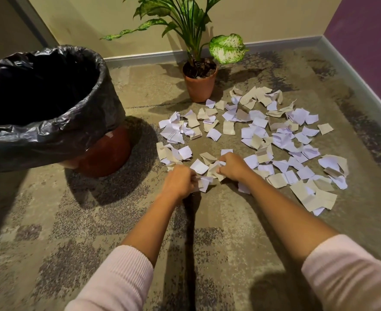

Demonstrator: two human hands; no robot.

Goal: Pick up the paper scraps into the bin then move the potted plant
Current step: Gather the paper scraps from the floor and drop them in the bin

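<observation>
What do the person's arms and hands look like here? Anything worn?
Both bare: left hand and right hand, no gloves, rings or watch visible. The left sleeve and right sleeve are pale pink ribbed knit, leaving the forearms uncovered.

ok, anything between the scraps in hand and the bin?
Nothing visible does. The left hand and right hand each grip paper scraps on the carpet; the bin stands to their left, mouth open, with only carpet and loose scraps between. The potted plant sits farther back, off that line.

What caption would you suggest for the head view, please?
Left hand and right hand gather torn white and beige paper scraps beside black-lined bin and terracotta-potted plant.
</observation>
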